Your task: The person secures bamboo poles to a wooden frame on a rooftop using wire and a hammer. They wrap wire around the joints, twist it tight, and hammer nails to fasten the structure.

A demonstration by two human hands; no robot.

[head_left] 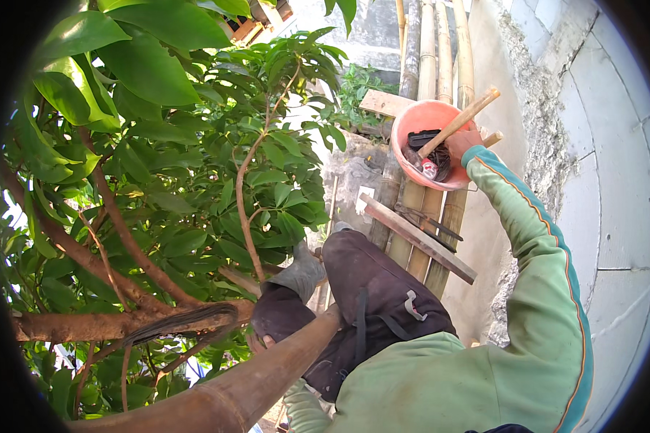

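I have the broad-leaved green tree (159, 180) as the largest thing on my feed, filling the left side, and a wall of pale grey blocks (617, 209) curving along the right. Next comes the wearer's faded green shirt (412, 382), then a thick brown bamboo pole (224, 397) slanting from the lower edge toward the dark trousers (390, 289). Past the knees I see several long tan bamboo poles (427, 58) lying side by side, and on them rests the round salmon-pink plastic bucket (440, 114). At left, a bundle of thin black wire (170, 321) hangs over a rough brown branch (72, 327). A straight rectangular wooden plank (420, 239) lies across the poles on my near side of the bucket, with a slim dark metal tool (444, 234) beside it. A pale wooden handle (464, 121) leans out of the bucket. The right hand (462, 144) reaches in over the bucket's right rim, its fingers bent downward; I cannot tell whether they hold anything. The left hand (260, 343) shows only partly, beside the trousers, and I cannot tell what its fingers do. Inside the bucket, I make out a black boxy object (422, 138) and a small red-and-white item (429, 169).
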